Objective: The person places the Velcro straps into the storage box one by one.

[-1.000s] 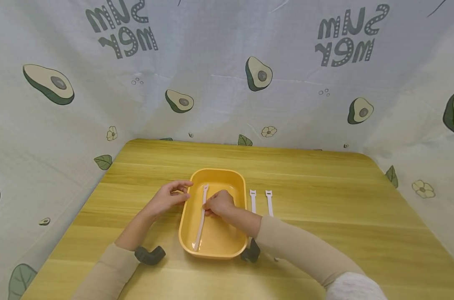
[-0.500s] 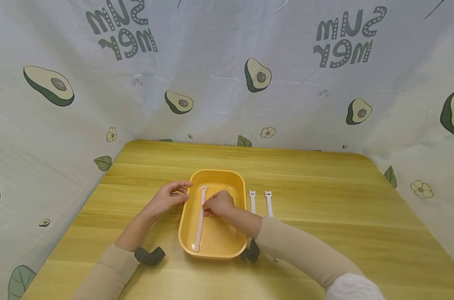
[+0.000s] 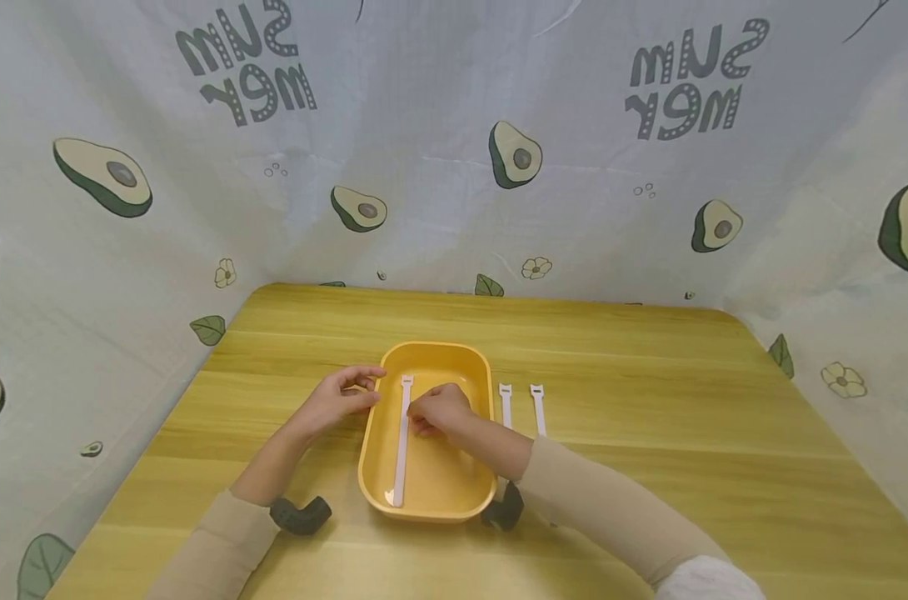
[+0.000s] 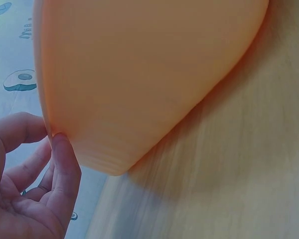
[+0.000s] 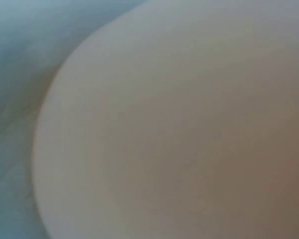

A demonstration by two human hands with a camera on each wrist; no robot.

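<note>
A yellow plastic tray stands on the table, its long side running away from me. Inside it, along the left half, a white hook-and-loop cable tie lies lengthwise with its slotted head at the far end. My right hand reaches into the tray, fingers curled, and its fingertips pinch the tie's right edge near the upper middle; the thumb is mostly hidden. At the tray's left rim, my left hand holds on. The left wrist view shows thumb and finger of that hand pinching the rim.
Two more white cable ties, a nearer one and a farther one, lie right of the tray, partly under my right forearm. Dark wrist mounts sit at both wrists. A printed curtain encloses the wooden table. The right wrist view is a blur.
The cable tie in the tray has turned from its edge to lie flatter and straighter, its head slightly left. My right hand has drawn slightly right; my left hand stays at the rim.
</note>
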